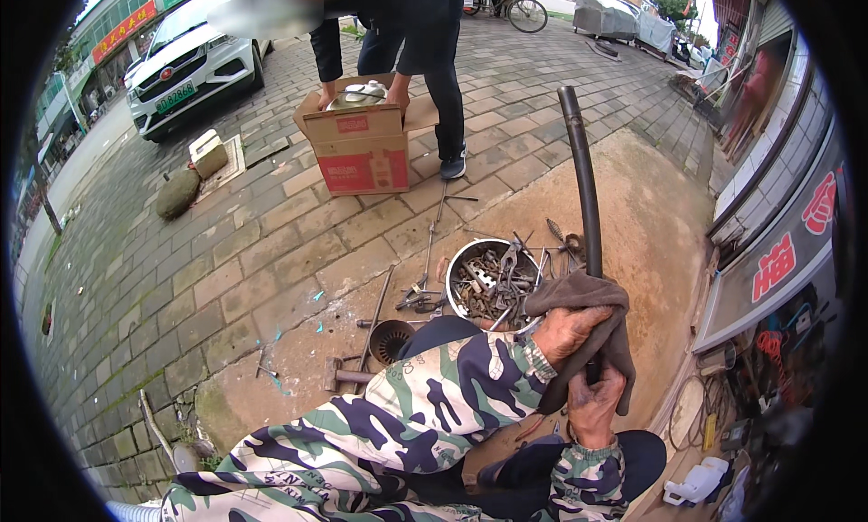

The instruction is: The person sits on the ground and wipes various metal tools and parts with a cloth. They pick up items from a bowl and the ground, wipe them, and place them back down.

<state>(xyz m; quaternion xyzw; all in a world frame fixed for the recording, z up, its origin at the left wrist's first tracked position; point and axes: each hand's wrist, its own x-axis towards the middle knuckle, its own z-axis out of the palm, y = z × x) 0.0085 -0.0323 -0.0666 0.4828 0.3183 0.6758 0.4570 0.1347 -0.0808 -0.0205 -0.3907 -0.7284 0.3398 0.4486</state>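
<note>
A long dark pipe (580,176) stands nearly upright before me, its lower part wrapped in a brown cloth (614,318). My left hand (573,332) presses the cloth around it. Just below, my right hand (597,400) is closed on the pipe's lower portion, where a short dark stretch shows between the folds. Part of the cloth hangs beside my right wrist. Close to my left hand stands a round white-rimmed basin (456,268), filled with loose metal parts and tools. The pipe's bottom end is hidden.
Ahead, another person bends over a cardboard box (356,152), hands at its opening. A hammer (339,376), a slotted metal cup (391,340) and a T-handle wrench (444,200) lie left of the basin. A white plastic jug (696,481) and cables are at right, by a doorway.
</note>
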